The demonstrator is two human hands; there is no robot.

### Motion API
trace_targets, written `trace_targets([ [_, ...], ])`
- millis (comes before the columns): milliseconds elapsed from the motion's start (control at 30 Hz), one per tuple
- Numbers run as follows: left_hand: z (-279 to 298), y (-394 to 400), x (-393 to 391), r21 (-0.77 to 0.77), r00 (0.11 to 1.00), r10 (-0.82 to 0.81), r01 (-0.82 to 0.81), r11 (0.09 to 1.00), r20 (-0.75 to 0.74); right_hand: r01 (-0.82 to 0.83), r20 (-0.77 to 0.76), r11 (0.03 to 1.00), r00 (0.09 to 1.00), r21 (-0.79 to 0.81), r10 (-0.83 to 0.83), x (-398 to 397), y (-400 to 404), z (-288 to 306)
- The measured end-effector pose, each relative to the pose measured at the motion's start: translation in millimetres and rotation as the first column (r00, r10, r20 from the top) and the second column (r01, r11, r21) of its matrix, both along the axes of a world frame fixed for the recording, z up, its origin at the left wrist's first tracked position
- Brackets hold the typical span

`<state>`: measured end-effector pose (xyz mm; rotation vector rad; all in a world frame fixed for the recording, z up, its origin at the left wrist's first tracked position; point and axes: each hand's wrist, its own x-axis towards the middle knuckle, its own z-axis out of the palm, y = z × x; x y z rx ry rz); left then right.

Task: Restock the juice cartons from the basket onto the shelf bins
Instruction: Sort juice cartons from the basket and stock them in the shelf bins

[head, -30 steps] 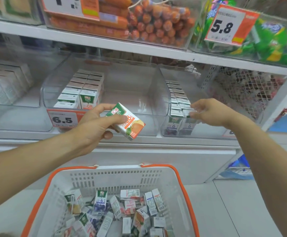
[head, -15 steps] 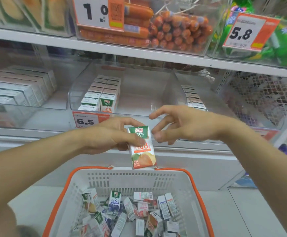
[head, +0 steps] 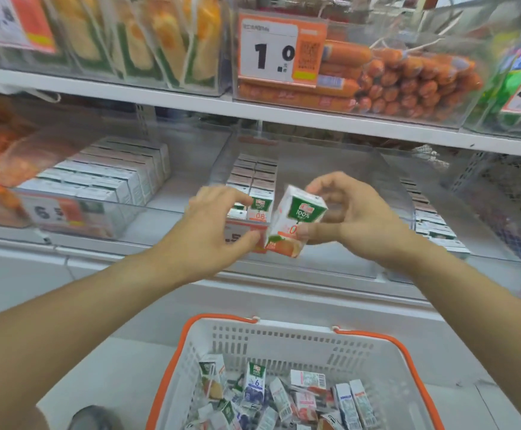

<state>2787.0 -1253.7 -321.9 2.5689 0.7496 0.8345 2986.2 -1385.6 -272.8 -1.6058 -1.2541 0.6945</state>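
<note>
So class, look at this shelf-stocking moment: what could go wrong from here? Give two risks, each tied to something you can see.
1. The carton is tilted in mid-air, held by the right hand while the left hand is open beside it; it could slip and fall into the basket.
2. The middle bin holds a neat row; a careless placement might knock it over.

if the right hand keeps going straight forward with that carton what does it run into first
Probably the clear front wall of the middle bin. The right hand holds the juice carton in front of it, seemingly about level with its rim, so it may need lifting. Depth is unclear.
</note>
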Motion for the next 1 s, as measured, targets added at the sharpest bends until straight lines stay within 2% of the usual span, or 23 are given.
trace_targets([
  [33, -3.3, 7.8, -2.3, 0.097, 0.998, 0.069, -0.069, 0.993, 0.006, 0.062, 0.007, 0.996, 0.998, 0.057, -0.062, 2.5, 6.7, 1.9],
  [67, -8.0, 15.8, -3.6, 0.122, 0.991, 0.136, -0.136, 0.983, 0.006, 0.119, 0.019, 0.987, 0.992, 0.104, -0.122, 5.5, 14.4, 1.6],
  [133, -15.0, 26.9, -6.0, 0.045, 0.977, 0.214, -0.213, 0.976, -0.015, 0.192, 0.035, 0.968, 0.979, 0.159, -0.2, 8.1, 30.4, -2.7],
  [200, -21.9, 33.0, -7.3, -0.027, 0.979, 0.202, -0.203, 0.979, -0.024, 0.226, 0.072, 0.961, 0.968, 0.158, -0.24, 8.4, 47.6, -10.1],
  [400, -39.9, 41.1, -7.1, -0.079, 0.972, 0.229, -0.224, 0.971, 0.055, 0.279, 0.141, 0.96, 0.952, -0.022, -0.273, 6.9, 96.6, -34.8],
  [500, -42.3, 40.4, -5.8, -0.078, 0.967, 0.242, -0.236, 0.969, 0.079, 0.321, 0.226, 0.944, 0.928, -0.081, -0.297, 1.1, 112.3, -43.0],
  [700, -45.2, 40.7, -5.1, -0.067, 0.964, 0.25, -0.245, 0.967, 0.085, 0.289, 0.467, 0.941, 0.866, -0.177, -0.178, -8.1, 124.4, -46.9],
  [833, -43.0, 39.3, -5.4, -0.086, 0.966, 0.247, -0.24, 0.967, 0.073, 0.284, 0.477, 0.935, 0.865, -0.21, -0.156, -4.4, 120.8, -41.4],
  [900, -42.1, 38.8, -6.1, -0.091, 0.97, 0.232, -0.225, 0.97, 0.076, 0.293, 0.447, 0.94, 0.874, -0.175, -0.19, -2.3, 111.8, -35.1],
  [1000, -39.2, 37.4, -6.8, -0.084, 0.974, 0.218, -0.212, 0.974, 0.064, 0.331, 0.445, 0.943, 0.839, 0.041, -0.314, -6.7, 82.0, -24.0],
])
